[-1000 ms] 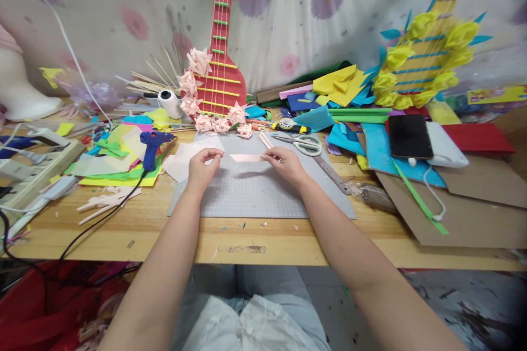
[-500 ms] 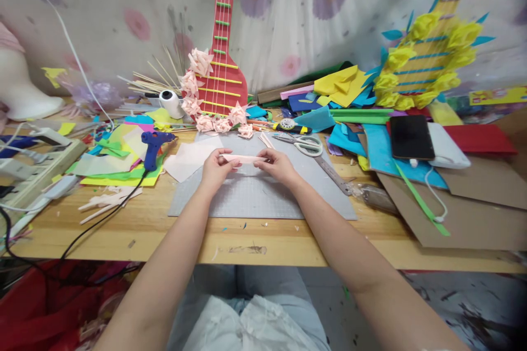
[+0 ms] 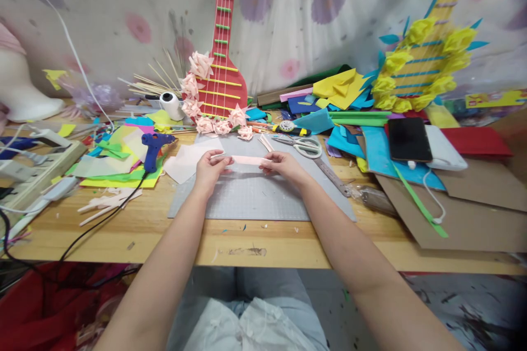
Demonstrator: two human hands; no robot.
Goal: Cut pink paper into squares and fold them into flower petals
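A pale pink paper strip (image 3: 248,160) is stretched level between my two hands, just above a grey cutting mat (image 3: 255,197). My left hand (image 3: 212,169) pinches its left end between thumb and fingers. At the other end, my right hand (image 3: 284,165) grips it the same way; the fingertips partly hide both ends. Beside my left hand lies a sheet of pale pink paper (image 3: 181,163). Beyond my right hand are a few narrow pale strips (image 3: 265,143) and scissors (image 3: 307,146) with light handles.
A red paper guitar (image 3: 224,85) with pink paper flowers leans at the back. Left are a blue glue gun (image 3: 151,151), its black cord and a power strip (image 3: 45,178). A metal ruler (image 3: 332,175), cardboard (image 3: 444,214) and a phone (image 3: 409,139) lie right.
My hands have moved slightly apart, the left one leftward and the right one rightward, so more of the pink strip shows between them. The view has shifted a little.
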